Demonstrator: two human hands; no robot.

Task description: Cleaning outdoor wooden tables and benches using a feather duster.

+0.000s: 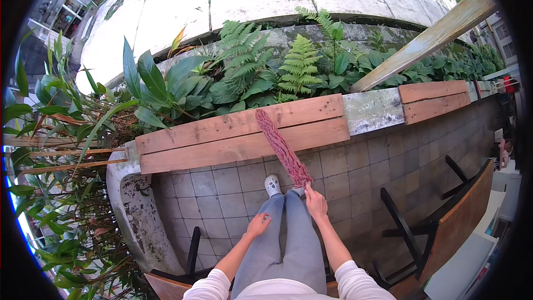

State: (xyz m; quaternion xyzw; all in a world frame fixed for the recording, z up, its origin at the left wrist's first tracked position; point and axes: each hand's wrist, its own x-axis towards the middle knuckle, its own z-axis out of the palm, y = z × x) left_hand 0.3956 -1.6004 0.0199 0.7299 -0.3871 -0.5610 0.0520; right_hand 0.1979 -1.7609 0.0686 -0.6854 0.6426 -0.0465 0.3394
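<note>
A long red and pink knitted or braided textile piece point(283, 148) stretches from the wooden planks of a low bench point(208, 143) towards me. Its far end lies on the planks, and its near end is pinched in the fingers of my right hand point(315, 202), over my right shoe. My left hand point(258, 224) is apart from the textile, above my left thigh, with its fingers loosely bent and nothing in them.
Ferns point(300, 66) and broad-leaved plants grow behind the bench. A weathered wooden beam point(429, 37) slants up at the right. A wooden table with black legs point(456, 221) stands at lower right. Grey floor tiles point(233, 208) lie underfoot, and a curved concrete edge point(145, 225) is at left.
</note>
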